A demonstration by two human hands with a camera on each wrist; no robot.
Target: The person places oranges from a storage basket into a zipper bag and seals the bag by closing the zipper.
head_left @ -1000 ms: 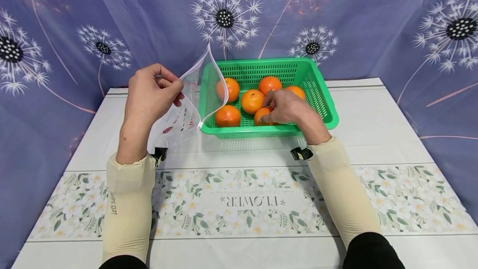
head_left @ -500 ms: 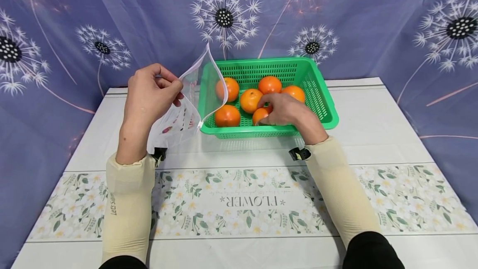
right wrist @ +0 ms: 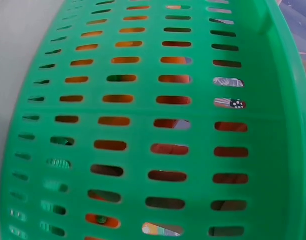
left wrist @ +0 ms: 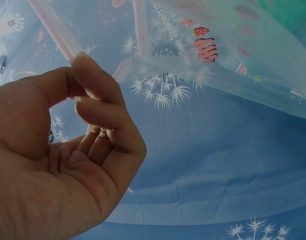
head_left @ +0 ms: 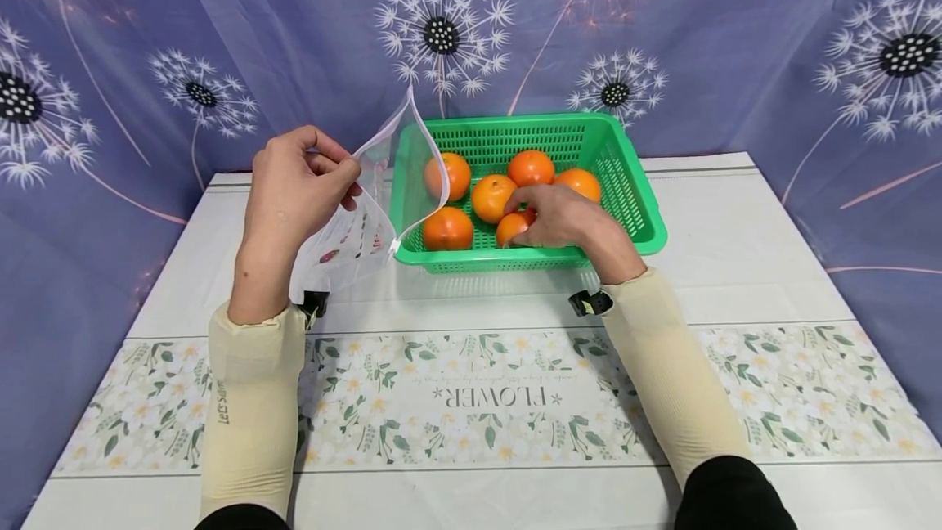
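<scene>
The right hand [head_left: 565, 217] (partly) hides one orange fruit [head_left: 512, 227].

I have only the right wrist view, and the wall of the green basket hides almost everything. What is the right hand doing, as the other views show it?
Observer: In the head view, the right hand grips a round orange fruit inside the green basket.
Operator: Thank you. How many such fruits do you count, with this one included?
Observer: Six show in the head view.
Operator: And what is the left hand occupied with?
Observer: The left hand pinches the rim of a clear, strawberry-printed zipper bag.
</scene>
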